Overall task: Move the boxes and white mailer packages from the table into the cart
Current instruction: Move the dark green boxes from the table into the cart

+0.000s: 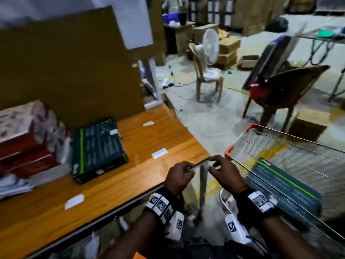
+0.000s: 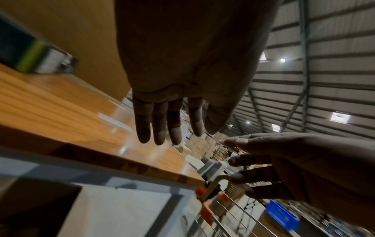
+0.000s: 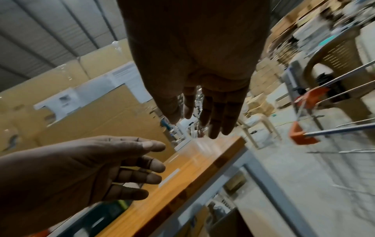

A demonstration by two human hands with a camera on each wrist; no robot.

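Observation:
A black box with a green stripe (image 1: 99, 148) lies flat on the wooden table (image 1: 130, 184). At the table's left end stands a stack of red and patterned boxes (image 1: 24, 131), with white mailers (image 1: 15, 186) below it. The wire cart (image 1: 229, 150) stands right of the table and holds a similar dark box (image 1: 285, 187). My left hand (image 1: 179, 174) and right hand (image 1: 226, 173) hover close together at the table's near right corner. Both are empty; the wrist views show the left hand (image 2: 172, 120) and right hand (image 3: 213, 112) with straight fingers.
A tall cardboard sheet (image 1: 65, 68) stands behind the table. White labels (image 1: 159, 153) lie on the tabletop. On the floor beyond are a chair with a fan (image 1: 209, 71), a brown chair with clothes (image 1: 283, 90) and a cardboard box (image 1: 309, 124) near the cart.

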